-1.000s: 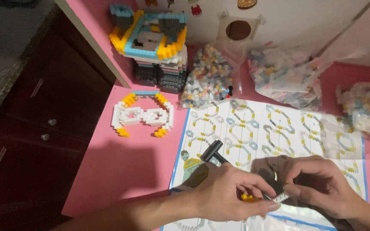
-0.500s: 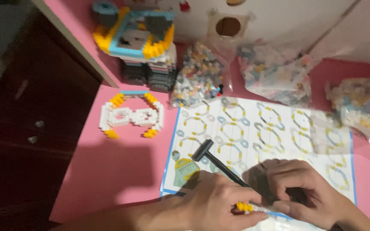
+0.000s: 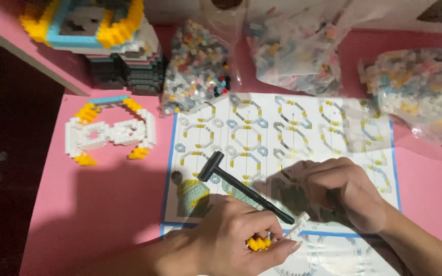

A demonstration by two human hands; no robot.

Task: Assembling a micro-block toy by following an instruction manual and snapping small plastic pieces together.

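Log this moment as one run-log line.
left hand: pinching yellow-and-white brick piece | right hand: fingers curled on instruction sheet | small black hammer: lying on sheet

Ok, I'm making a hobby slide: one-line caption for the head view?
Left hand holds a yellow-and-white brick piece over the instruction sheet, right hand alongside.

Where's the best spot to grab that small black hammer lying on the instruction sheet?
Probably the middle of the handle of the black hammer, coming from above: it lies flat on the instruction sheet, head up-left, and that stretch is bare. The lower end runs between the left hand and right hand.
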